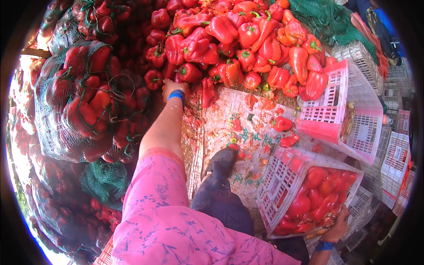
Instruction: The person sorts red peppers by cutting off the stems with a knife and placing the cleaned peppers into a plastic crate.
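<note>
Your left hand [175, 89] is at the near edge of the red bell pepper pile [247, 33], just beside a bell pepper [190, 73]; fingertips partly hidden, can't tell if they're closed on anything. Your right hand [338, 224] is low right, fingers curled, gripping the rim of a slotted plastic crate [273, 182]. Crate tilted, red peppers [316, 196] inside, right of your legs. Another slotted crate [324, 99] tilted beyond it, by the pile's right side. Mesh sack [73, 115] of red peppers left of your left forearm. Blue wristbands, both wrists.
</note>
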Demonstrator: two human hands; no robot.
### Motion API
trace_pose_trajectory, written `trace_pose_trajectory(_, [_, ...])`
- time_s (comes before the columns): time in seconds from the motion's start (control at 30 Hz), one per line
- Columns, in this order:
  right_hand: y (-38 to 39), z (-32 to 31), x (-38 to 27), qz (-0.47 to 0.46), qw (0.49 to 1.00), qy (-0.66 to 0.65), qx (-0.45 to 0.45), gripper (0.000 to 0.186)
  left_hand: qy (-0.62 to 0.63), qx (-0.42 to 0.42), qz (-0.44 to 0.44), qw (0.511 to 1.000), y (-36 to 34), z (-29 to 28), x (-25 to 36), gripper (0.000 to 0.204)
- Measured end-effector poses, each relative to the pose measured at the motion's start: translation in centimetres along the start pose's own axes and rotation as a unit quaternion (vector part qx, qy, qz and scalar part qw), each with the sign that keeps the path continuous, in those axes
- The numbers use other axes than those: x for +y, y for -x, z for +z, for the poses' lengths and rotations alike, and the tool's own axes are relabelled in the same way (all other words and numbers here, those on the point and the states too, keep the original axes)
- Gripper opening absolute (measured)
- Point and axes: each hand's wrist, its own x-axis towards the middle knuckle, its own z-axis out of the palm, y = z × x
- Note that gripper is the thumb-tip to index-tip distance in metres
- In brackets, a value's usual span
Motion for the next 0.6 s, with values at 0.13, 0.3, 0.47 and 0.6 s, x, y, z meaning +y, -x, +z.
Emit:
trace_pose_trajectory(0.13, [2.6,3.1,-3.7,0.074,0.997,-0.01,-0.021,0.038,0.069,0.021,0.058,0.996,-1.4,3.9,-2.1,0.075])
trace_pose_trajectory(0.3, [0.1,1.0,-1.9,0.041,0.995,-0.026,-0.082,0.047,0.477,-0.266,-0.136,0.827,0.8,7.8,-5.8,0.043])
trace_pose_trajectory(0.47, [-3.7,-4.5,-5.4,0.208,0.901,-0.367,-0.102,0.044,0.575,-0.442,-0.136,0.675,13.9,3.2,-6.0,0.043])
trace_pose_trajectory(0.6, [0.2,-2.7,-0.7,0.241,0.925,-0.256,-0.142,0.042,0.573,-0.597,-0.016,0.561,27.0,-4.7,-1.7,0.058])
